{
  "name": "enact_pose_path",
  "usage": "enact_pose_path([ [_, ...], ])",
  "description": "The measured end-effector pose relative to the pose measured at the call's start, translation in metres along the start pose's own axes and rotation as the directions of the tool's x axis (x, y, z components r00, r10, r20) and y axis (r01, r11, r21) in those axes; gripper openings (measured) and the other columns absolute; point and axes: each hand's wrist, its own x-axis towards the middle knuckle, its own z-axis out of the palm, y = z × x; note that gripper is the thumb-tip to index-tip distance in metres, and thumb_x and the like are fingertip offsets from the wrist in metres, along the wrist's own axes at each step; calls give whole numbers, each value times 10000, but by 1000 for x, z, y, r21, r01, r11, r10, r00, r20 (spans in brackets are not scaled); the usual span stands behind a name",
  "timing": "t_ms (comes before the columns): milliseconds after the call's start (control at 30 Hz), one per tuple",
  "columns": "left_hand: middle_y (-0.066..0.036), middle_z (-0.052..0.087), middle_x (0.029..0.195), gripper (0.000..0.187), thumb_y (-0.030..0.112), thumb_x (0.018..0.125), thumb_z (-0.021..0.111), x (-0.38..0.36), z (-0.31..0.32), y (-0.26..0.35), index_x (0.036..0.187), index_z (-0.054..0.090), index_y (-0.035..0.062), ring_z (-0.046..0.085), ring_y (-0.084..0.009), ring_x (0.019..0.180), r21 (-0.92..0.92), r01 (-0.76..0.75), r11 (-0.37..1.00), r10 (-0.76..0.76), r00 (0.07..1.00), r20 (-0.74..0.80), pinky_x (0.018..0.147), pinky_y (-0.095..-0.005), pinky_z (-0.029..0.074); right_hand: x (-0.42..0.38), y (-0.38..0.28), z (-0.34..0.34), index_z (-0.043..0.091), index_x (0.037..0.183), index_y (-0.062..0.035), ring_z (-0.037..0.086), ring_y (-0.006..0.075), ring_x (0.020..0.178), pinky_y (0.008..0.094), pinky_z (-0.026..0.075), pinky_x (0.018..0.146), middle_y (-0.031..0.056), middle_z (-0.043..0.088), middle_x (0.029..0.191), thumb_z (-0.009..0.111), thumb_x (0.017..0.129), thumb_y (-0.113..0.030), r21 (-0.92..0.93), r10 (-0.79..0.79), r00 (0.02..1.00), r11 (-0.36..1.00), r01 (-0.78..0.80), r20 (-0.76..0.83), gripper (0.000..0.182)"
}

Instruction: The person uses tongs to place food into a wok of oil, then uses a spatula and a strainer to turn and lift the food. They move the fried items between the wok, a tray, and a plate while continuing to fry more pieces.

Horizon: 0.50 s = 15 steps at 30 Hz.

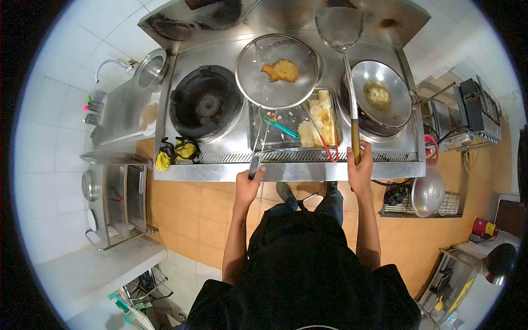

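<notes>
My left hand (249, 186) is closed around the handle of a large round mesh strainer (256, 82), held over the stove's middle. One golden-brown fried piece (281, 71) lies in the mesh. In my right hand (360, 162) is the wooden handle of a long spatula (341, 27), its broad metal blade raised toward the back splash panel. Just right of that shaft, a wok (397, 104) sits on the right burner with a pale piece in bubbling oil (378, 95). Below the strainer is a metal tray (269, 144) with pale yellow slabs (320, 124).
Red-handled tongs (333, 154) and a green-handled tool (285, 131) rest at the tray. A black burner ring (207, 104) occupies the stove's left side, with yellow-and-black cloths (179, 149) at its front corner. A metal bowl (428, 193) stands lower right, near a floor grate (452, 205).
</notes>
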Motion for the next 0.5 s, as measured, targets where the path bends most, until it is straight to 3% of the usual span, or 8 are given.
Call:
enact_pose_path([
  [67, 35, 402, 525, 470, 270, 913, 677, -2, 7, 1, 568, 493, 9, 345, -66, 531, 46, -10, 999, 10, 1000, 18, 460, -301, 273, -5, 10, -7, 441, 1145, -2, 515, 143, 578, 317, 409, 523, 104, 609, 719, 578, 954, -128, 12, -4, 1000, 1000, 4, -27, 267],
  [133, 31, 406, 521, 465, 267, 914, 676, -6, 17, 2, 570, 496, 11, 352, -67, 527, 65, -52, 997, 49, 998, 45, 461, -302, 277, -14, 17, -18, 460, 1109, -17, 393, 63, 603, 263, 302, 506, 3, 499, 704, 575, 955, -89, 12, 95, 995, 995, -95, 6, 205],
  [267, 22, 439, 532, 428, 266, 914, 673, -9, 63, 8, 606, 529, 6, 377, -75, 522, 0, -104, 995, 103, 984, 146, 473, -304, 301, -36, 36, -41, 459, 1106, -24, 380, 58, 592, 258, 294, 492, 9, 493, 696, 592, 951, -92, 41, 150, 984, 987, -155, 100, 215],
  [300, 19, 453, 539, 412, 266, 914, 672, -9, 73, 13, 622, 544, 3, 386, -79, 522, -36, -115, 993, 119, 979, 166, 478, -304, 311, -39, 35, -45, 459, 1082, -6, 507, 205, 523, 361, 407, 505, 181, 573, 659, 606, 932, -136, -14, 142, 984, 990, -142, 104, 247],
  [367, 1, 481, 541, 408, 279, 907, 677, -14, 95, 18, 646, 570, -14, 419, -95, 518, -30, -84, 996, 88, 975, 203, 485, -312, 343, -41, 38, -50, 463, 1084, -5, 552, 254, 536, 372, 417, 513, 193, 592, 676, 614, 923, -134, -16, 175, 972, 984, -175, 158, 256],
  [400, -3, 484, 539, 409, 283, 907, 677, -18, 104, 23, 649, 576, -18, 427, -98, 520, -4, -40, 999, 39, 974, 225, 488, -313, 351, -37, 26, -55, 466, 1097, -3, 617, 348, 605, 415, 451, 546, 224, 618, 715, 619, 914, -140, -93, 229, 958, 972, -216, 172, 275],
  [433, -7, 488, 537, 411, 287, 906, 677, -22, 113, 27, 652, 581, -22, 436, -101, 522, 22, 7, 1000, -12, 970, 245, 491, -315, 359, -34, 28, -57, 466, 1097, -3, 617, 348, 605, 415, 451, 546, 224, 618, 715, 619, 914, -140, -89, 224, 961, 973, -212, 161, 275],
  [500, -15, 508, 534, 414, 291, 902, 679, -30, 129, 25, 653, 592, -27, 458, -104, 522, 8, 8, 1000, -9, 975, 221, 495, -313, 371, -28, 39, -60, 464, 1121, -11, 633, 440, 704, 477, 472, 601, 253, 632, 767, 622, 908, -153, -144, 166, 971, 979, -141, 174, 301],
])
